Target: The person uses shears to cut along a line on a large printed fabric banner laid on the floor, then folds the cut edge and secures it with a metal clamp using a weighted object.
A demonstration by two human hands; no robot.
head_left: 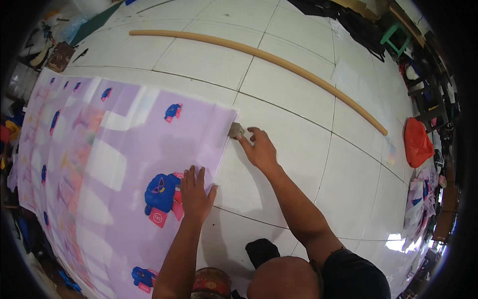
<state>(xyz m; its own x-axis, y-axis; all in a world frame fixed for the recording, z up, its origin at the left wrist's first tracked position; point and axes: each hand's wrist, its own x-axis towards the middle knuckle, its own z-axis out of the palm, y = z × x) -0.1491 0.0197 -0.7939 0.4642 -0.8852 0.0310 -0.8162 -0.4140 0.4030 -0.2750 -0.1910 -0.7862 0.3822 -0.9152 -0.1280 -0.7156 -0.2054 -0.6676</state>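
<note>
A large lilac printed sheet point(134, 134) with blue cartoon figures lies spread on the tiled floor to my left. My left hand point(196, 194) rests on it near its right edge, fingers stretched out, beside a big blue figure point(160, 193). A small blocky metal piece point(235, 130) sits at the sheet's edge near the upper right corner; its exact kind is unclear. Close against it is my right hand point(259, 147), the thumb reaching its side and the fingers bent but apart.
A long tan pole point(279, 61) lies across the floor beyond the sheet. A round tin point(211, 282) stands by my knee point(284, 279). On the right are a red bag point(418, 143), a green stool point(396, 37) and crumpled printed material point(421, 199). Clutter lines the left side.
</note>
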